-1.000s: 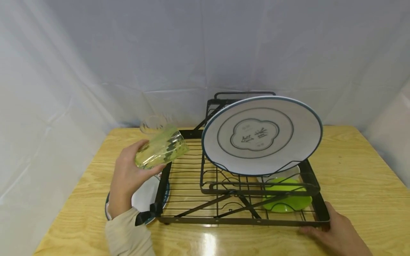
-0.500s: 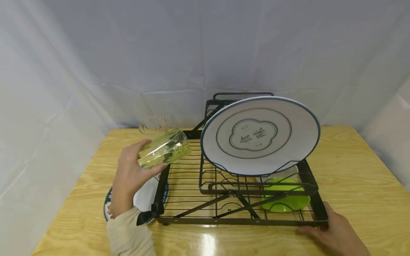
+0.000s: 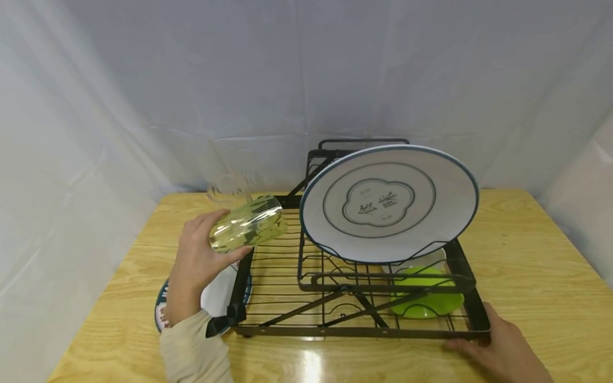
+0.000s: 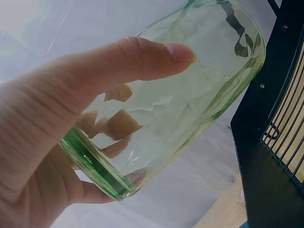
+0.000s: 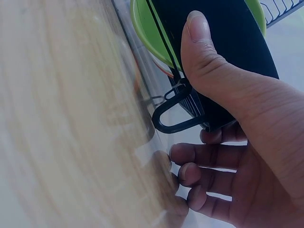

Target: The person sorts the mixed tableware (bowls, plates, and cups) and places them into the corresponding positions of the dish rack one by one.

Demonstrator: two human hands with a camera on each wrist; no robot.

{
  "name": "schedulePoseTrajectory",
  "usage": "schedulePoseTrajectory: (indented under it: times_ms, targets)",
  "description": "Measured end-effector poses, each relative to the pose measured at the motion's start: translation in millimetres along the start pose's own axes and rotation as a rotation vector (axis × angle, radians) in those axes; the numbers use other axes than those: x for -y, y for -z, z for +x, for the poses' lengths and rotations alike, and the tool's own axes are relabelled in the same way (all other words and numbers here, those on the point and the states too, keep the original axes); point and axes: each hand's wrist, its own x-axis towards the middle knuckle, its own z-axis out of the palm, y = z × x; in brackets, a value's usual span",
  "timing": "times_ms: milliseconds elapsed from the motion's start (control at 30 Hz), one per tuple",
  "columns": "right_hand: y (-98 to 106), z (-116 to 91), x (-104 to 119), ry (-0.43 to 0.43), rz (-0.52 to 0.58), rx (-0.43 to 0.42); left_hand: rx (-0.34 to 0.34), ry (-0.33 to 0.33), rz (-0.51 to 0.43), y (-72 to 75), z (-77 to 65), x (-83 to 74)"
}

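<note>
My left hand (image 3: 193,260) grips a tinted yellow-green drinking glass (image 3: 249,223) near its base, thumb along one side. The glass lies tilted in the air, its mouth toward the black wire dish rack (image 3: 354,331) and overlapping the rack's left edge in the head view. In the left wrist view the thick base of the glass (image 4: 190,90) sits close to the palm. At the rack's front right corner, my right hand (image 3: 510,346) holds the frame, thumb pressed on its black side panel (image 5: 237,52) and fingers curled beneath.
A large blue-rimmed white plate (image 3: 330,202) leans on the rack's upper tier. Below it are a green bowl (image 3: 428,304) and a whitish dish (image 3: 433,259). A clear glass (image 3: 229,187) stands behind my left hand; a patterned-rim plate (image 3: 217,292) lies left of the rack.
The glass in my left hand has shifted slightly right and tipped a little, with its mouth further over the rack. My right hand stays at the rack's corner.
</note>
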Motion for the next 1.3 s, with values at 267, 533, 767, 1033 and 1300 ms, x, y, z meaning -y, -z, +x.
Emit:
schedulePoseTrajectory:
  times_ms: [267, 533, 767, 1033, 1300]
  targets:
    - [-0.7, -0.1, 1.0, 0.008, -0.001, -0.013, -0.006, 0.020, -0.009, -0.7, 0.2, -2.8]
    - [-0.6, -0.3, 1.9, 0.014, 0.000, -0.022, -0.021, 0.054, -0.012, 0.5, -0.4, -3.4]
    - [-0.2, -1.7, 2.8, 0.019, 0.012, -0.030, 0.010, 0.089, -0.027, -0.7, 1.3, -5.9]
    - [0.2, -1.5, 2.4, 0.015, 0.010, -0.021, 0.009, 0.080, -0.037, -2.7, 2.5, -7.1]
    - [0.5, -2.3, 2.6, 0.018, 0.020, -0.024, 0.011, 0.089, -0.034, -4.5, 2.8, -7.0]
